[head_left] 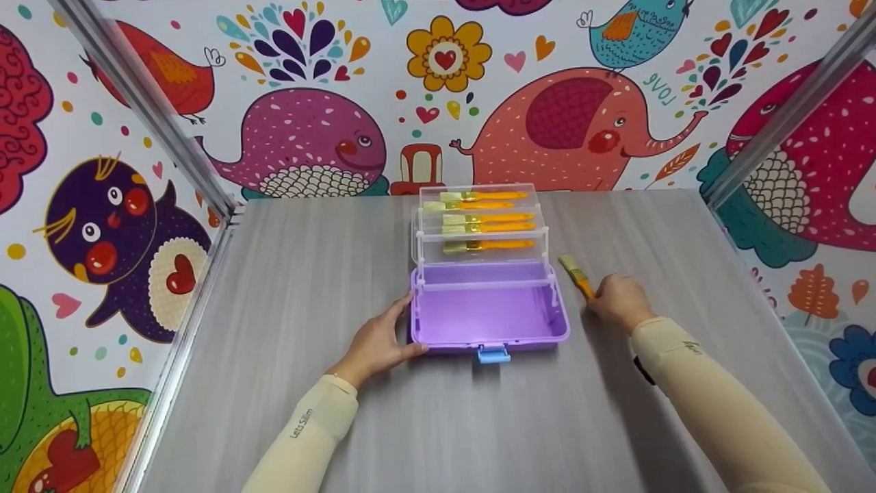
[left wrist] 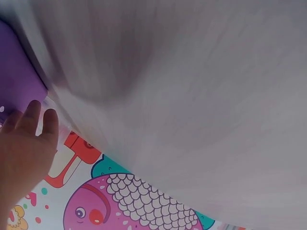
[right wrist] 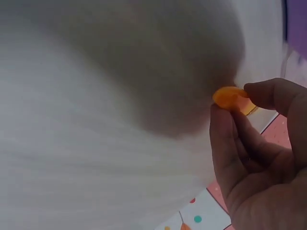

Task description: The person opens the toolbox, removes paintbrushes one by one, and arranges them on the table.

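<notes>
In the head view a purple toolbox stands with its clear trays raised behind it. Several paintbrushes with orange handles and pale bristles lie in the trays, among them a paintbrush in the lower one. My left hand rests against the box's left side, its fingers extended and the thumb at the front corner. To the right of the box my right hand pinches another paintbrush by its handle end, bristles pointing away. The right wrist view shows the orange handle between thumb and fingertips.
A blue latch hangs from the front of the box. The grey table extends around it, up to a wall printed with cartoon animals. Metal posts stand at the back corners.
</notes>
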### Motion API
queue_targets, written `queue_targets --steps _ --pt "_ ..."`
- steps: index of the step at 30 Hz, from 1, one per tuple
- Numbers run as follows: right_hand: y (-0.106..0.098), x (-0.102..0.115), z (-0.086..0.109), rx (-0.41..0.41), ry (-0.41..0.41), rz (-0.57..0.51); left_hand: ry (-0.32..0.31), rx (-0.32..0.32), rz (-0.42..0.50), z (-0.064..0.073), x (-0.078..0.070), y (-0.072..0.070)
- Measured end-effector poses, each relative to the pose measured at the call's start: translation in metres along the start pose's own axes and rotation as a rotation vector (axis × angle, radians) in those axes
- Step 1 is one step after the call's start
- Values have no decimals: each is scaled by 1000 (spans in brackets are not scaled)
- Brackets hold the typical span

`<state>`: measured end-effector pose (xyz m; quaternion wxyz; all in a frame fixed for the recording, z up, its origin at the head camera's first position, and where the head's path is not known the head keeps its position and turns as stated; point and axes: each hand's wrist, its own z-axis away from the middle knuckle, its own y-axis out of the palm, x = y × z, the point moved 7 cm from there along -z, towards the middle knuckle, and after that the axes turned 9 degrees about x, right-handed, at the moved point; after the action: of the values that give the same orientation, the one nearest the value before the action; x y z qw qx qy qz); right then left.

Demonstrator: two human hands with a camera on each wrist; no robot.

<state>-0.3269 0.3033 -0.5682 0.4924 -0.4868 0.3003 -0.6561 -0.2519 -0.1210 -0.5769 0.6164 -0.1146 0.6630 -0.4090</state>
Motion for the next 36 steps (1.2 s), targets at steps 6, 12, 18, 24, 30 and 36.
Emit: queue_targets --steps 6,12,18,24,30,36 --pt "5 3 -1 0 40 -10 -1 1 -5 0 -1 -1" --pt "9 4 -2 3 52 -16 3 -3 -16 -1 -1 -1" --pt "12 3 -4 3 52 1 13 -2 -12 -1 -1 -1" --pt "14 1 -4 7 47 15 30 -12 -10 -1 -1 -1" --pt "11 -2 -1 42 79 -6 34 -14 -10 -1 -1 -1" --pt "-6 2 0 40 81 6 28 -10 -1 0 -2 -1"
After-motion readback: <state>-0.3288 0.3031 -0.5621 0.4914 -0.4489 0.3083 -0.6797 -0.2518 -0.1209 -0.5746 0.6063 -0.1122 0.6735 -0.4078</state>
